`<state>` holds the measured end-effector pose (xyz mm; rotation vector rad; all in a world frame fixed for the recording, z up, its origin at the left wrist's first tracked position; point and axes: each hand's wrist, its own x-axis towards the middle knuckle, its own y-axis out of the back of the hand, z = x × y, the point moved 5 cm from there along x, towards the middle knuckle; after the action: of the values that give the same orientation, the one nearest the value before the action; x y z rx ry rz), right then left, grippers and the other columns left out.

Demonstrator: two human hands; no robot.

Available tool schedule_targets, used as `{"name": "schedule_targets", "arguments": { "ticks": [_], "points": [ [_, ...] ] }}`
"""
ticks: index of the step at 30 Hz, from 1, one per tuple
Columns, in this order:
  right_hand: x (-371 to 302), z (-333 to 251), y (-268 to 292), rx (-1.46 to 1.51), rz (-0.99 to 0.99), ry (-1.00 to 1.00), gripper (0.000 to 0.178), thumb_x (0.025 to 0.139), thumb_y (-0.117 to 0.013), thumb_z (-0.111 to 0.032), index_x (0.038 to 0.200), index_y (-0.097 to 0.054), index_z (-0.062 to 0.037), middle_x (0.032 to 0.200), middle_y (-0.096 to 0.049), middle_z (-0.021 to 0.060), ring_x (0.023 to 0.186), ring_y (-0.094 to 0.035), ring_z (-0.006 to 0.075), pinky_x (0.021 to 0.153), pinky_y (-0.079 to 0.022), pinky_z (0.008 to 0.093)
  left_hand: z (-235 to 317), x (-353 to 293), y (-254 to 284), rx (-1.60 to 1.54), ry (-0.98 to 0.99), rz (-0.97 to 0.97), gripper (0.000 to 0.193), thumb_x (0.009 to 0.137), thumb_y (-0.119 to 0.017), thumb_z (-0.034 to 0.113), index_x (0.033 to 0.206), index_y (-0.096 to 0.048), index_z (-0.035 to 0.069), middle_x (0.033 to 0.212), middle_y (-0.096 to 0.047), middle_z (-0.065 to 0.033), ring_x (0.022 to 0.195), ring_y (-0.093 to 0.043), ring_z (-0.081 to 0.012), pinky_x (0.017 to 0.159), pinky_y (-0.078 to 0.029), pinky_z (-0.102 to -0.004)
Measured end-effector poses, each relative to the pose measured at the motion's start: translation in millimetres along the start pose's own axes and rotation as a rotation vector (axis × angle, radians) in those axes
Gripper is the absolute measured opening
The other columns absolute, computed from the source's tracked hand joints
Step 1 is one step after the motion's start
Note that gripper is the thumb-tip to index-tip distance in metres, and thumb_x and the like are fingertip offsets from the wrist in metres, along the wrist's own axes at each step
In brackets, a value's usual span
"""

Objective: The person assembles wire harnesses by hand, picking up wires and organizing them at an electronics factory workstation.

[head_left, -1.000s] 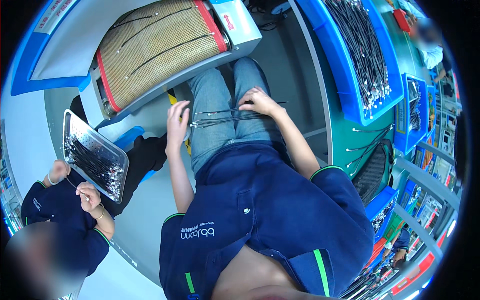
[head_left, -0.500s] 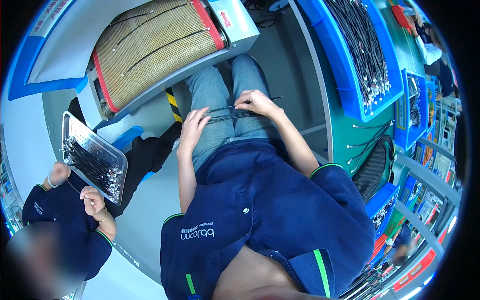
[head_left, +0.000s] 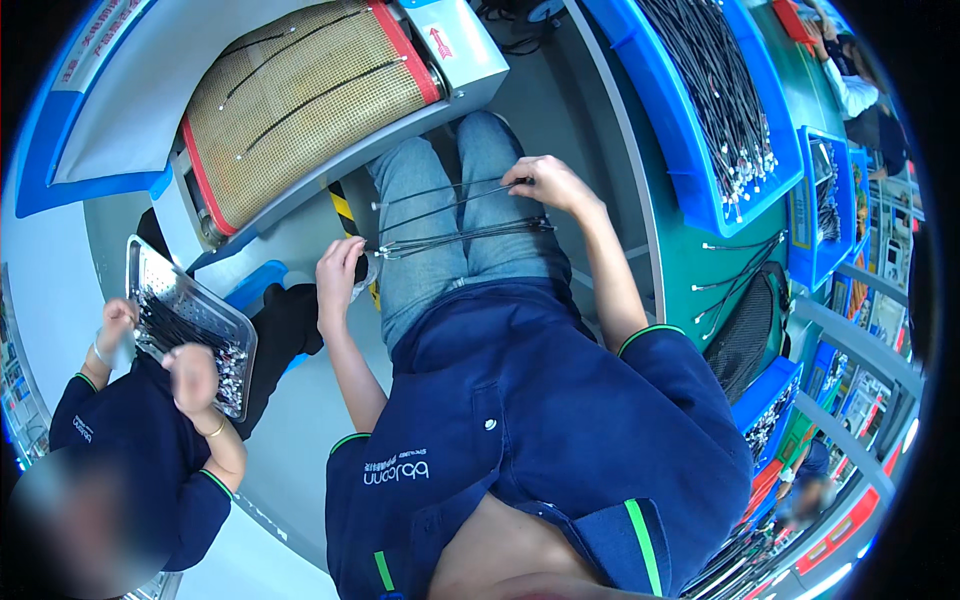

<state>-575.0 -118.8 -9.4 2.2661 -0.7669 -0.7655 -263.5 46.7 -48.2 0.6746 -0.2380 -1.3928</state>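
Note:
Several thin black cables (head_left: 462, 238) with small light connectors lie side by side across my thighs. My right hand (head_left: 555, 184) is closed in a pinch on the ends of black cables above my right knee. One cable (head_left: 430, 193) stretches from that pinch toward the left, its light connector free over my left thigh. A second cable (head_left: 440, 212) slants down from the same pinch toward my left hand (head_left: 340, 278). That hand is beside my left thigh, thumb and fingers pressed together at the cable's end.
Ahead, a mesh conveyor belt (head_left: 300, 110) with red edges carries several cables. At right, a blue bin (head_left: 690, 180) full of cables stands on a green table (head_left: 680, 270). At left, a co-worker handles cables over a perforated metal tray (head_left: 250, 335).
My hands have moved apart, the left outward and down, the right slightly up and right. Cables between them are now spread out. The co-worker's hands have shifted over the tray.

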Motion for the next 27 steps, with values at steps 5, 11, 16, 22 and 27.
{"name": "schedule_targets", "arguments": {
  "ticks": [5, 11, 16, 22, 27],
  "points": [
    [-1, 7, 2, 0.028, -0.028, -0.012, 0.018, 0.077, -0.069, -0.015, 0.094, -0.07, -0.0104, 0.093, -0.067, 0.0078, 0.088, -0.064, 0.0274, 0.079, -0.051, 0.0378, 3, -11, 3, -0.011, 0.02, -0.003, 0.017, 0.09, -0.058, 0.01, 0.098, -0.065, -0.004, 0.084, -0.063, -0.0119, 0.074, -0.063, -0.0189, 0.069, -0.048, -0.0294],
    [4, -27, -4, -0.139, 0.049, 0.329, 0.015, 0.079, -0.067, -0.018, 0.09, -0.071, -0.0091, 0.089, -0.069, 0.004, 0.094, -0.063, 0.024, 0.087, -0.048, 0.0342, 42, 2, -22, -0.119, -0.014, -0.132, 0.017, 0.09, -0.058, 0.011, 0.098, -0.065, -0.003, 0.082, -0.063, -0.0101, 0.072, -0.062, -0.0168, 0.068, -0.048, -0.0286],
    [14, -62, -25, 0.106, 0.047, 0.36, 0.014, 0.08, -0.066, -0.017, 0.09, -0.071, -0.0095, 0.087, -0.067, 0.0071, 0.083, -0.064, 0.0276, 0.075, -0.051, 0.0366, 83, 18, -62, -0.204, -0.07, -0.294, 0.02, 0.092, -0.055, 0.012, 0.101, -0.065, -0.002, 0.088, -0.065, -0.011, 0.082, -0.065, -0.0181, 0.074, -0.049, -0.0284],
    [4, -31, -5, 0.043, 0.11, 0.208, 0.014, 0.081, -0.065, -0.018, 0.091, -0.07, -0.0095, 0.085, -0.065, 0.0083, 0.079, -0.063, 0.0286, 0.072, -0.051, 0.0379, 91, 93, -99, -0.151, -0.297, -0.155, 0.029, 0.094, -0.052, 0.015, 0.118, -0.057, 0.001, 0.121, -0.056, -0.0165, 0.116, -0.052, -0.0286, 0.098, -0.04, -0.0352],
    [-7, -25, 32, 0.065, 0.076, 0.1, 0.013, 0.081, -0.066, -0.018, 0.091, -0.07, -0.0102, 0.085, -0.065, 0.0084, 0.078, -0.063, 0.0287, 0.07, -0.05, 0.0382, 67, 167, -151, 0.443, -0.4, -0.126, 0.055, 0.085, -0.06, 0.019, 0.136, -0.041, 0.006, 0.134, -0.044, -0.0178, 0.124, -0.043, -0.0333, 0.109, -0.031, -0.043]
  ]
}}
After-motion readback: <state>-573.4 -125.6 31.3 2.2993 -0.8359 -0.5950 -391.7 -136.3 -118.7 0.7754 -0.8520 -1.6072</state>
